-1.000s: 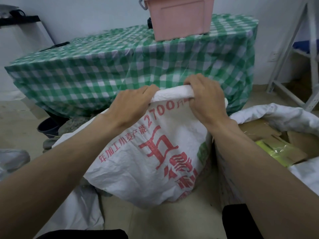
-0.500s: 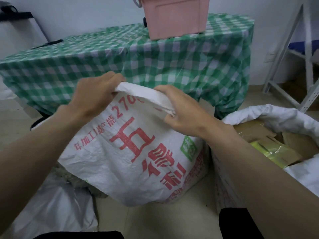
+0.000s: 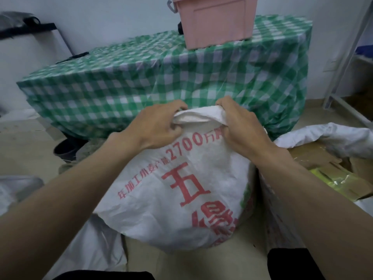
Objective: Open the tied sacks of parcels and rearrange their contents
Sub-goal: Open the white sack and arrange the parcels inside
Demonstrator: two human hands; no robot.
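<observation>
White sack (image 3: 181,199) with red print at centre frame, standing on the floor (image 3: 30,150). Left hand (image 3: 155,126) and right hand (image 3: 240,128) both clenched on the bunched top edge of the sack, close together. Second sack (image 3: 323,136) at right edge, open, with cardboard parcels (image 3: 323,158) inside. Green checked tabletop (image 3: 141,63) behind, with pink bin (image 3: 214,21) at upper centre.

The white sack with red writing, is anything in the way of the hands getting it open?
Nothing visible is in the way. The left hand and the right hand both already grip the bunched top of the white sack, with no other thing between them and it. No tie shows at the top.
</observation>
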